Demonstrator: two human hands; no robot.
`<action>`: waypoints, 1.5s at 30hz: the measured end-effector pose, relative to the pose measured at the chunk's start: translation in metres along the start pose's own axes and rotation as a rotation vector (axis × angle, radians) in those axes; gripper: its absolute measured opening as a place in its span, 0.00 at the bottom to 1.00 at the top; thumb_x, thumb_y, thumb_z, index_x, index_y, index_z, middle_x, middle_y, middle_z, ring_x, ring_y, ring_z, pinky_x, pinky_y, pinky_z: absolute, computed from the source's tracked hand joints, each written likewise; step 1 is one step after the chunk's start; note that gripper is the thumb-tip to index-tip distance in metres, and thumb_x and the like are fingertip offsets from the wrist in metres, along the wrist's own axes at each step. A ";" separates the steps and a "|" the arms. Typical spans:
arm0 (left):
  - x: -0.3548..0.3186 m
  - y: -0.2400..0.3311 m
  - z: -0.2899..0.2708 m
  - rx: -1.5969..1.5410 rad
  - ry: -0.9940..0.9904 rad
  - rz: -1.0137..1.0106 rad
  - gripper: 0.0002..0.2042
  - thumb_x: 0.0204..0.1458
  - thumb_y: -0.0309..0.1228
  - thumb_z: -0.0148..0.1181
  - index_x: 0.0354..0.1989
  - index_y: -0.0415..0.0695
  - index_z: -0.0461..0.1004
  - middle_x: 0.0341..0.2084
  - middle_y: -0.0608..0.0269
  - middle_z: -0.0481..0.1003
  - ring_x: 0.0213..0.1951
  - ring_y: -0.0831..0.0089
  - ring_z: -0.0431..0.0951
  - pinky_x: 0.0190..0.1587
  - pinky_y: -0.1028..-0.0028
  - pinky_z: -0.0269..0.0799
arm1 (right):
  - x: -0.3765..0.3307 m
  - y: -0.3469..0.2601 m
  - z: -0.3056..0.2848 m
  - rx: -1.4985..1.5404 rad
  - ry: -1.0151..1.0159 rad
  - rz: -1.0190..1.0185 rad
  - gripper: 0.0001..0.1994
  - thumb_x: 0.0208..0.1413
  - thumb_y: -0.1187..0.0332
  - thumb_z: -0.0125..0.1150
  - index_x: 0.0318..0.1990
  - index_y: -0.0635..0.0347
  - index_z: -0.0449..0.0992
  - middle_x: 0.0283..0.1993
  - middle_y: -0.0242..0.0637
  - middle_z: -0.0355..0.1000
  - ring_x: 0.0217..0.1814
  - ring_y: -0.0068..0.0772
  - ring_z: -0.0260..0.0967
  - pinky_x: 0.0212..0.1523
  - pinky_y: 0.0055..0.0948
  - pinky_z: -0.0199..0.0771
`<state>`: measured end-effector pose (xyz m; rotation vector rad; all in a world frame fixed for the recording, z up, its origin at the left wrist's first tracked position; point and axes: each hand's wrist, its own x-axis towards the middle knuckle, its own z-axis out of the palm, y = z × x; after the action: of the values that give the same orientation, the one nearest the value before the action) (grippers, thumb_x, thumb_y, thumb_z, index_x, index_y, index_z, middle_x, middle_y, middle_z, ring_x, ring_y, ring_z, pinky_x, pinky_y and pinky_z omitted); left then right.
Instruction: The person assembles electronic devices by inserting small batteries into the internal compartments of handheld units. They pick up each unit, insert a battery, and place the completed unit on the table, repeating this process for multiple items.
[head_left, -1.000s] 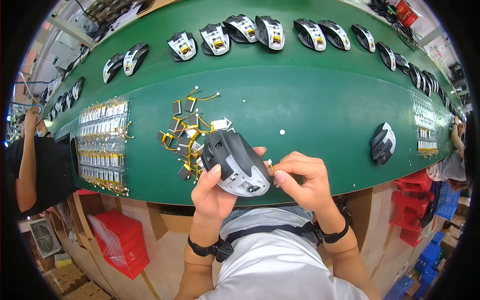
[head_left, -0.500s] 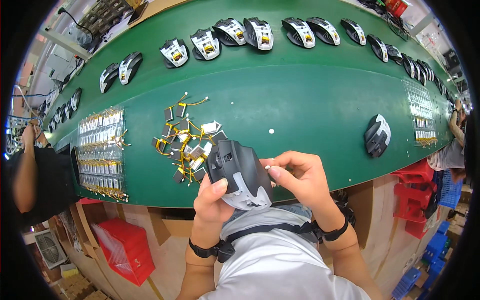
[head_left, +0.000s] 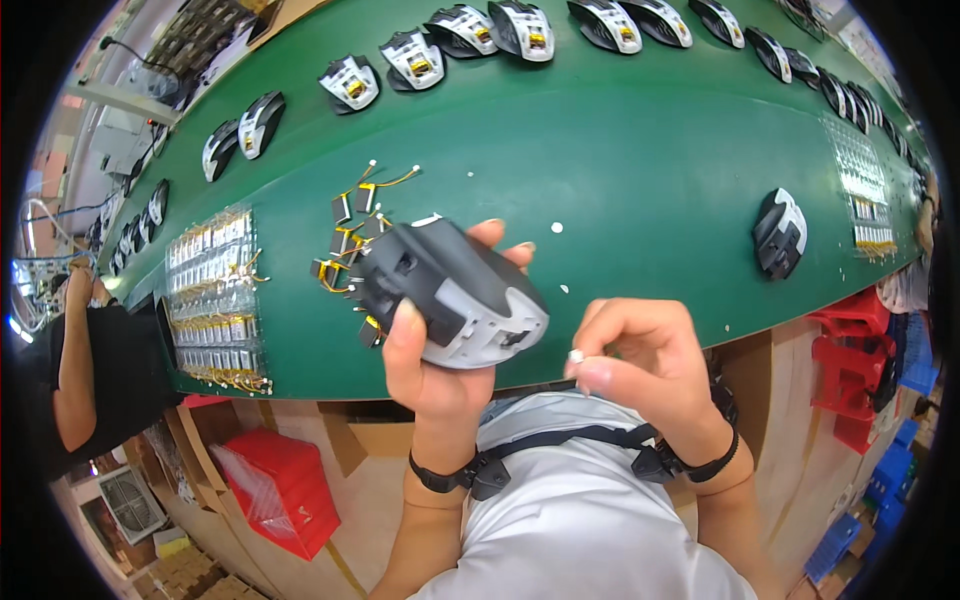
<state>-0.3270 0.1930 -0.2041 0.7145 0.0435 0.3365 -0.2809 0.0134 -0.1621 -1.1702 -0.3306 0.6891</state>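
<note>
My left hand (head_left: 440,375) grips a black and light-grey computer mouse (head_left: 455,295) above the table's near edge, thumb on its near side and fingertips showing beyond its far side. The mouse is tilted, with its grey patterned end toward me. To its right, apart from it, my right hand (head_left: 645,365) is closed in a pinch on a small white piece (head_left: 577,356), too small to name more exactly. Behind the mouse, and partly hidden by it, lies a loose heap of small battery packs (head_left: 341,208) with thin wires and white plugs.
Clear trays of wired batteries (head_left: 215,300) lie at left, with another tray (head_left: 865,195) at far right. One mouse (head_left: 780,235) rests on the right of the green table (head_left: 640,190). Several more mice (head_left: 415,60) line the far side. A person's arm (head_left: 75,360) shows at left.
My left hand has raised and turned the mouse away from me. My right hand has drawn off to the right, opening a gap from it, still pinching the white piece. The view has shifted slightly.
</note>
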 end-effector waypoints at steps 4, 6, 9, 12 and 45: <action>-0.001 -0.004 0.016 0.154 -0.011 0.114 0.33 0.55 0.52 0.49 0.65 0.43 0.60 0.57 0.46 0.68 0.55 0.48 0.73 0.57 0.57 0.69 | 0.002 0.021 0.003 -0.122 0.101 0.054 0.07 0.57 0.72 0.63 0.33 0.68 0.78 0.27 0.27 0.73 0.27 0.11 0.63 0.29 0.18 0.64; -0.001 -0.006 0.023 0.209 -0.001 0.141 0.33 0.56 0.51 0.48 0.65 0.42 0.59 0.58 0.46 0.67 0.56 0.48 0.71 0.56 0.57 0.70 | 0.004 0.033 0.005 -0.053 0.183 0.015 0.05 0.57 0.73 0.63 0.34 0.67 0.78 0.28 0.27 0.73 0.29 0.12 0.63 0.30 0.18 0.64; -0.002 -0.007 0.028 0.231 0.084 0.140 0.32 0.58 0.50 0.46 0.66 0.43 0.57 0.60 0.45 0.66 0.58 0.48 0.70 0.54 0.56 0.71 | 0.004 0.037 0.011 -0.004 0.254 -0.028 0.05 0.58 0.73 0.62 0.36 0.67 0.77 0.30 0.28 0.72 0.31 0.13 0.63 0.31 0.18 0.64; -0.003 -0.011 0.027 0.212 0.125 0.162 0.32 0.58 0.50 0.46 0.67 0.44 0.57 0.59 0.45 0.66 0.57 0.48 0.70 0.53 0.57 0.72 | 0.001 0.032 0.011 -0.207 0.193 -0.064 0.05 0.59 0.73 0.60 0.37 0.67 0.76 0.32 0.30 0.71 0.33 0.16 0.64 0.33 0.18 0.65; -0.009 -0.009 0.032 0.249 0.054 0.086 0.32 0.58 0.48 0.47 0.66 0.39 0.56 0.57 0.43 0.67 0.57 0.49 0.71 0.55 0.58 0.71 | -0.013 0.022 -0.009 0.109 0.160 0.046 0.11 0.57 0.76 0.57 0.40 0.57 0.59 0.37 0.35 0.71 0.35 0.15 0.61 0.37 0.20 0.63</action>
<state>-0.3279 0.1633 -0.1868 0.9557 0.1069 0.4375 -0.2926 0.0025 -0.1841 -1.1239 -0.1307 0.6410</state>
